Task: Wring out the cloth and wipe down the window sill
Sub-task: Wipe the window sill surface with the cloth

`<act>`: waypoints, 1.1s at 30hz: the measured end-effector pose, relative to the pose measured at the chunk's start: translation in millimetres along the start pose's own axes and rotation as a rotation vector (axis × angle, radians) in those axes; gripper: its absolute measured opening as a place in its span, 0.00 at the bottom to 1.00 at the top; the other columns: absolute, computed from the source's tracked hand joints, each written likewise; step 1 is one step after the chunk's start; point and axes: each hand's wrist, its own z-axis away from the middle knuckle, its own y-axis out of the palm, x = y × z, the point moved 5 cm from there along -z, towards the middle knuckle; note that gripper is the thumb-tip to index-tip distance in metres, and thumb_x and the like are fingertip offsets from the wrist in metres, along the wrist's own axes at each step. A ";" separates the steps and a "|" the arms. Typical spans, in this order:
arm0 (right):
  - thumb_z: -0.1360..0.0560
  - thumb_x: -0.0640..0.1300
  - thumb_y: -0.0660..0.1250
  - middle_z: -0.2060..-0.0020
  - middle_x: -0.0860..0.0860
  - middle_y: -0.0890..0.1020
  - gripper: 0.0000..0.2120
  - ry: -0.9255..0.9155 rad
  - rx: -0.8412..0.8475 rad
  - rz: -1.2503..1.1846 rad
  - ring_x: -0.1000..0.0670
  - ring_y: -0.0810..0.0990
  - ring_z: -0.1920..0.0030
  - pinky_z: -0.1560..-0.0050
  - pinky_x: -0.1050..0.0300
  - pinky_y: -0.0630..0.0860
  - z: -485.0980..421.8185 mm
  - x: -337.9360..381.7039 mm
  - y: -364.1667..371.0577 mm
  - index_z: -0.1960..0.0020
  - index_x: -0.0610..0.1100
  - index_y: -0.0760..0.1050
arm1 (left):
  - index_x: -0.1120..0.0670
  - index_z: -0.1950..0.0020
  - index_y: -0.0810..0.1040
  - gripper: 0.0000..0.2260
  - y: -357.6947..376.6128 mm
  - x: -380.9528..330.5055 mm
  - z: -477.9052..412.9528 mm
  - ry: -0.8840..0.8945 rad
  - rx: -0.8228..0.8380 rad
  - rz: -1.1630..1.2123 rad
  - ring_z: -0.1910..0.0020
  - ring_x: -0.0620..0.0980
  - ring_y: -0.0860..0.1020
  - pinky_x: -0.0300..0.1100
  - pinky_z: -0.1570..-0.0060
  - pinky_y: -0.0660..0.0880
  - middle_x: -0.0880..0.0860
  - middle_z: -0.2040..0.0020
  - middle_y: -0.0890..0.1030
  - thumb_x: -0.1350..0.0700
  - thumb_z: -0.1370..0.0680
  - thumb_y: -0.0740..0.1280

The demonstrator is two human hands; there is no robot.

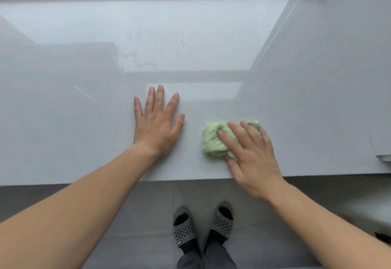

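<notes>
Two hands rest on the pale grey window sill [211, 36]: the left hand [157, 125] lies flat and spread, palm down, holding nothing, while the right hand [251, 154] presses with fingers extended over a bunched green cloth [213, 142] near the sill's front edge, just beside the left. The cloth looks soft, light and probably damp, so it should squash and fold easily; pressing a flat palm over its bulk suits wiping, and gathering both ends suits wringing.
</notes>
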 end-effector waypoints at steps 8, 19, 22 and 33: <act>0.22 0.55 0.51 0.21 0.53 0.56 0.28 0.207 -0.053 -0.094 0.45 0.49 0.21 0.24 0.38 0.44 29.0 34.6 6.3 0.22 0.59 0.52 | 0.45 0.20 0.49 0.29 2.2 -1.7 0.8 0.002 -0.037 -0.015 0.20 0.53 0.38 0.61 0.25 0.35 0.55 0.18 0.44 0.38 0.20 0.45; 0.23 0.58 0.49 0.21 0.51 0.55 0.30 0.528 -0.098 -0.113 0.44 0.50 0.22 0.24 0.38 0.43 -5.6 -89.2 -17.5 0.22 0.58 0.51 | 0.46 0.20 0.54 0.31 -1.4 -12.0 4.0 -0.023 -0.040 0.046 0.20 0.53 0.39 0.63 0.26 0.34 0.56 0.18 0.46 0.37 0.22 0.44; 0.21 0.57 0.50 0.21 0.51 0.56 0.29 0.227 -0.044 -0.049 0.43 0.51 0.21 0.24 0.37 0.46 23.4 -50.0 -9.8 0.21 0.57 0.52 | 0.47 0.21 0.57 0.29 -3.4 -39.5 1.3 0.033 -0.067 0.021 0.20 0.54 0.42 0.63 0.26 0.34 0.57 0.18 0.48 0.39 0.21 0.47; 0.21 0.57 0.50 0.21 0.52 0.55 0.27 0.423 -0.080 -0.104 0.45 0.50 0.21 0.24 0.40 0.41 -97.3 -157.8 -38.8 0.22 0.59 0.53 | 0.45 0.20 0.52 0.28 7.9 -89.5 -34.2 -0.009 -0.053 0.027 0.20 0.53 0.39 0.60 0.25 0.37 0.53 0.18 0.45 0.41 0.20 0.47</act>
